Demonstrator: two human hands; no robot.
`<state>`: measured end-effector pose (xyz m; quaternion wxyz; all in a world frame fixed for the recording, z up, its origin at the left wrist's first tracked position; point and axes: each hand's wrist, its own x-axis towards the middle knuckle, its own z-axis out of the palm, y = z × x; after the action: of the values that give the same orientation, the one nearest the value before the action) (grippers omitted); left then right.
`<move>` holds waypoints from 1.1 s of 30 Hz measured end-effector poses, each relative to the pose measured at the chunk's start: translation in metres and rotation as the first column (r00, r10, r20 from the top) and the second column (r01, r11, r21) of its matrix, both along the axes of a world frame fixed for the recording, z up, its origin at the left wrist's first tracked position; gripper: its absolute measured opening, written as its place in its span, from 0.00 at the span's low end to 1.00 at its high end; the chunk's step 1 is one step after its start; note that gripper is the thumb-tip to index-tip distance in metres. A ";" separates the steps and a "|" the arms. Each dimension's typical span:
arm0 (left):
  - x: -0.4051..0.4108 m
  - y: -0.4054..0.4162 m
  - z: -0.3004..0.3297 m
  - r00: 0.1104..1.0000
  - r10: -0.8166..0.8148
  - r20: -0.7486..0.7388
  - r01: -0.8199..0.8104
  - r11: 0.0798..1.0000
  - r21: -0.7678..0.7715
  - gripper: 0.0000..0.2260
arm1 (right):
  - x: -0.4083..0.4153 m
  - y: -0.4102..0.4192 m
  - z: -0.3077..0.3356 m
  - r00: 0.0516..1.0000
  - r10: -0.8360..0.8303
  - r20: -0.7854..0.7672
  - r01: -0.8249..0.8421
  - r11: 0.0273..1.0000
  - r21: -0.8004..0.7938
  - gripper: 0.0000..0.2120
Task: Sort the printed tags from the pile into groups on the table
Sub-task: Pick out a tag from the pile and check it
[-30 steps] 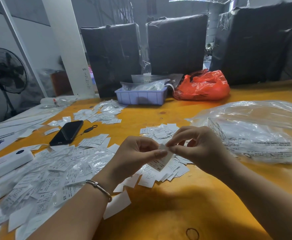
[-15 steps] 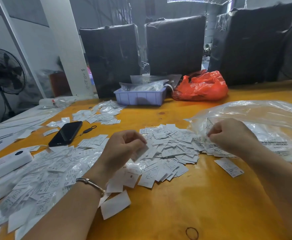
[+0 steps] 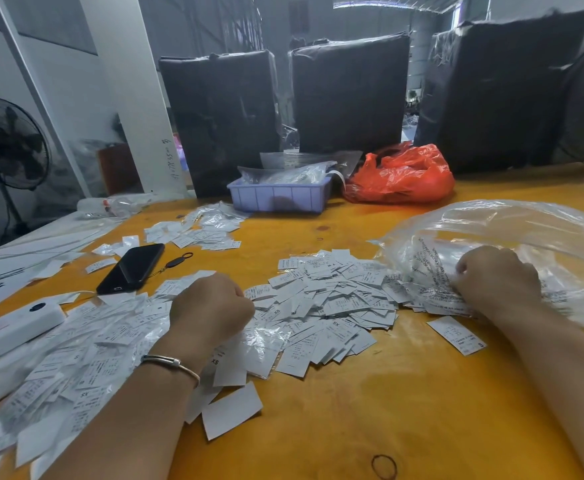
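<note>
Printed tags: small white paper rectangles with fine black print, several marked "XS" or "S"; many lie face down, showing blank white backs. Landmark for all positions: the black phone on the yellow tabletop.

The central pile of tags lies right of the phone, loose and overlapping. A second spread of tags, partly in clear wrap, lies below and left of the phone. A smaller group sits just beyond the phone. One single tag lies far right of the phone, apart from the central pile.

Left hand: just right of and below the phone, at the left edge of the central pile, fingers curled into a fist; whether the grip holds a tag cannot be told. A metal bangle is on the wrist.

Right hand: far right of the phone, fingers curled, resting on tags at the mouth of a clear plastic bag; contents of the grip cannot be told.
</note>
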<state>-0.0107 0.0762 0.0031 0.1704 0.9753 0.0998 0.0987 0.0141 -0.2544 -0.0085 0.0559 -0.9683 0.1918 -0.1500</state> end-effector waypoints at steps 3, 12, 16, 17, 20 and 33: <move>0.000 -0.002 -0.001 1.000 0.006 -0.010 -0.006 1.000 0.030 0.08 | 0.001 -0.001 0.000 0.997 -0.007 0.072 0.006 1.000 0.012 0.05; -0.002 -0.011 -0.004 0.974 -0.135 0.184 0.128 0.990 0.052 0.07 | 0.003 -0.001 -0.002 0.975 0.015 0.222 -0.032 0.997 0.075 0.10; -0.003 -0.014 -0.008 0.937 -0.221 0.272 0.237 0.971 -0.027 0.07 | 0.005 -0.002 -0.001 0.948 0.025 0.317 -0.068 0.990 0.125 0.05; -0.004 -0.015 -0.008 0.929 -0.239 0.284 0.260 0.965 -0.041 0.08 | 0.004 -0.001 -0.001 0.948 0.031 0.316 -0.071 0.991 0.116 0.06; -0.004 -0.018 -0.010 0.914 -0.271 0.301 0.304 0.950 -0.069 0.08 | 0.002 0.001 -0.003 0.995 0.062 0.083 -0.063 0.998 0.006 0.17; -0.003 -0.020 -0.012 0.902 -0.313 0.298 0.360 0.925 -0.119 0.07 | -0.003 0.004 0.000 0.961 0.073 0.267 -0.113 0.984 0.139 0.09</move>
<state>-0.0137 0.0557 -0.0086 0.2800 0.9365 -0.0869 0.1925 0.0115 -0.2507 -0.0086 0.1616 -0.9409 0.1480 -0.2582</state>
